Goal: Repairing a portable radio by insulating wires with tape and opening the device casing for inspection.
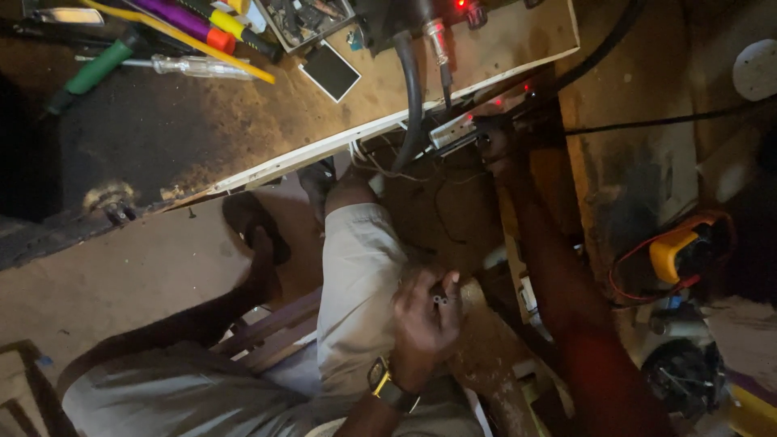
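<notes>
A small dark cylindrical part (439, 298) is pinched between the curled fingers of the left hand (425, 324), which is held low over the lap and a beige trouser leg (356, 275); a yellow-edged wristwatch (387, 388) is worn on that wrist. The right hand (492, 139) is stretched up to the underside of the bench edge, beside a pale metal bracket (453, 129); its grip is lost in shadow, so it cannot be told how far it is closed. A dark rectangular card with a white border (330, 71) is laid flat on the wooden bench (202, 121), near a clear-handled screwdriver (194, 66) and a green-handled tool (93, 73). A thick black cable (411, 89) is hung over the bench edge between the hands. A yellow multimeter (678, 252) with red leads is seen at the right.
</notes>
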